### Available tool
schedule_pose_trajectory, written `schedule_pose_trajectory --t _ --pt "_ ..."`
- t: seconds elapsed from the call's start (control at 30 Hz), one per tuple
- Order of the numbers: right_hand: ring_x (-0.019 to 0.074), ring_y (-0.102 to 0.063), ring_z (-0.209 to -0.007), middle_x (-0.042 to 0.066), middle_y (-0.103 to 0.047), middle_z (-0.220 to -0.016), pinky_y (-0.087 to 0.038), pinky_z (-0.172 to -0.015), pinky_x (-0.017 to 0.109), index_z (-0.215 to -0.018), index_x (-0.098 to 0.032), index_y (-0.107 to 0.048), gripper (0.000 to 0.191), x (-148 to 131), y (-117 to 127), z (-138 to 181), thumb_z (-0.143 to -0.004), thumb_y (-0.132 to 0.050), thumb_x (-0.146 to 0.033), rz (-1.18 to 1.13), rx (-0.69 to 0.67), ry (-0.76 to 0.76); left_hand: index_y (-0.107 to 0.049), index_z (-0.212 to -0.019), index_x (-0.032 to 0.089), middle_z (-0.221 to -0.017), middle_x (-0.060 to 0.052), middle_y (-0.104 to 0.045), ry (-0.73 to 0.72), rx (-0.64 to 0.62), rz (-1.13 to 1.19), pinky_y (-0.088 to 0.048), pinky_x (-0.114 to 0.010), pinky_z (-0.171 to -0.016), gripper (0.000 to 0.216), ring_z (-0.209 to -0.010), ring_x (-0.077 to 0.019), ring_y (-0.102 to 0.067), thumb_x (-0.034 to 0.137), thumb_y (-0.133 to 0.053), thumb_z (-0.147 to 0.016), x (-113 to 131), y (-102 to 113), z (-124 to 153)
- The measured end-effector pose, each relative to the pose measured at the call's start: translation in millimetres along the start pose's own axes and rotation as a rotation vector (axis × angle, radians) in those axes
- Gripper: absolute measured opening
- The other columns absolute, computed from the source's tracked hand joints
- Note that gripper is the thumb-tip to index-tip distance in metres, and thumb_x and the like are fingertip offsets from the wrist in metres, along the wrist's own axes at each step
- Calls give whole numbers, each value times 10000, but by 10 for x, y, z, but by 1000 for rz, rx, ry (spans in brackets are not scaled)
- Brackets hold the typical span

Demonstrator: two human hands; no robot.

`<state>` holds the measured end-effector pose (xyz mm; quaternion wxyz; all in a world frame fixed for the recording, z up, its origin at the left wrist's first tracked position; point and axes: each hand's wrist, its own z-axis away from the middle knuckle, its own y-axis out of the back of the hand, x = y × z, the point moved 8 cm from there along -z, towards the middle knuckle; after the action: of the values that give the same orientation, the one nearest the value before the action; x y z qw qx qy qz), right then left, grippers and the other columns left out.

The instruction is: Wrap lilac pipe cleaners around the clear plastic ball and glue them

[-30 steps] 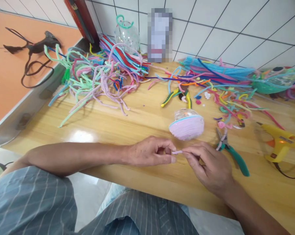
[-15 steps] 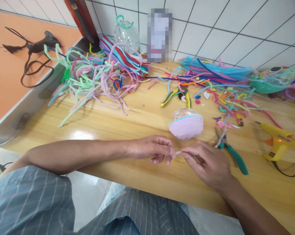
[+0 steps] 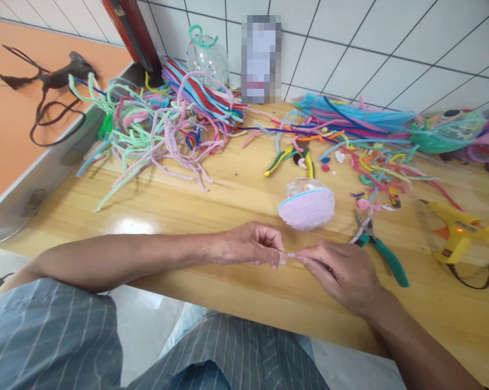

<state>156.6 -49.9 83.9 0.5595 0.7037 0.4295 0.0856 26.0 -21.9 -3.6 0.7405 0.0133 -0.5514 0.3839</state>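
A short lilac pipe cleaner (image 3: pixel 292 255) spans the small gap between my two hands, most of it hidden by the fingers. My left hand (image 3: pixel 255 246) pinches one end between thumb and fingers. From the other side my right hand (image 3: pixel 337 271) grips it with thumb and forefinger. Just beyond them on the table sits a clear plastic ball (image 3: pixel 307 208), its lower part covered in lilac pipe cleaner with a light blue band. Green-handled pliers (image 3: pixel 384 257) lie to the right of my right hand, a lilac piece by their jaws.
Yellow-handled pliers (image 3: pixel 279 162) lie behind the ball. A yellow glue gun (image 3: pixel 461 230) with a lit orange light rests at the right. Loose pipe cleaners (image 3: pixel 175 146) pile up at the back left, and blue bundles (image 3: pixel 358 111) lie along the wall. A blurred upright panel (image 3: pixel 261 59) leans there.
My left fingers have closed in more tightly on the pipe cleaner, and less of it shows between the hands. The whole view has shifted slightly.
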Motion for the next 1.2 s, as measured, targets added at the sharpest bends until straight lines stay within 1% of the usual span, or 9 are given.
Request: schedule_pose_trajectory --t 0.13,0.27,0.37,0.5,0.6,0.73,0.97,1.07,1.2 --pt "100 -654 -543 -30 -728 -667 -428 -549 239 -953 -218 -724 233 -3 9 -11 -1083 -531 -210 -1 16 6 -662 -778 159 -674 42 -660 -44 33 -23 -347 -224 -599 288 -610 -66 -504 390 -834 -784 10 35 -2" --pt "96 -647 -538 -34 -743 -699 -425 -541 241 -975 -223 -707 158 29 1 -8 -1068 -579 -226 -21 40 -18 -650 -784 154 -686 45 -644 -135 6 -34 -376 -225 -650 239 -643 -68 -522 335 -799 -831 61 38 6" --pt "97 -643 -540 -34 -749 -711 -421 -541 243 -979 -226 -695 140 47 -19 9 -1063 -584 -220 -31 36 -20 -649 -806 152 -705 43 -631 -178 -10 -63 -393 -230 -663 242 -664 -76 -532 349 -782 -852 82 32 14" --pt "99 -657 -556 -39 -734 -693 -421 -548 243 -945 -219 -675 180 33 -27 8 -1073 -548 -204 -25 10 2 -624 -804 152 -676 67 -535 -194 -25 -152 -353 -224 -622 268 -628 -69 -437 378 -746 -880 91 -1 35" --pt "100 -654 -548 -42 -726 -688 -424 -552 246 -944 -218 -670 185 37 -2 -12 -1080 -544 -227 -29 10 2 -595 -809 156 -656 86 -453 -215 -3 -218 -305 -222 -582 286 -604 -67 -359 398 -709 -909 131 -4 57" --pt "106 -650 -536 -39 -734 -693 -429 -556 255 -953 -219 -677 189 89 20 -20 -1083 -542 -243 -30 7 -25 -566 -815 166 -657 89 -418 -236 36 -299 -288 -221 -568 304 -599 -70 -330 420 -678 -940 202 23 87" --pt "105 -694 -560 -38 -730 -669 -466 -560 235 -904 -210 -669 282 130 -46 52 -1109 -482 -262 -16 -115 -14 -538 -765 176 -627 89 -396 -254 3 -378 -262 -220 -547 331 -574 -67 -306 412 -668 -956 223 -9 117" --pt "120 -716 -593 -32 -761 -712 -481 -574 252 -919 -223 -682 297 244 10 83 -1112 -472 -303 30 -165 -73 -547 -770 173 -636 84 -407 -243 46 -376 -268 -217 -554 322 -587 -69 -314 413 -676 -942 215 25 106" --pt "143 -737 -645 -21 -793 -765 -505 -610 275 -941 -248 -709 288 447 157 120 -1101 -486 -337 64 -182 -168 -563 -794 170 -659 79 -441 -212 88 -356 -298 -213 -574 335 -609 -73 -335 453 -708 -900 207 96 79"
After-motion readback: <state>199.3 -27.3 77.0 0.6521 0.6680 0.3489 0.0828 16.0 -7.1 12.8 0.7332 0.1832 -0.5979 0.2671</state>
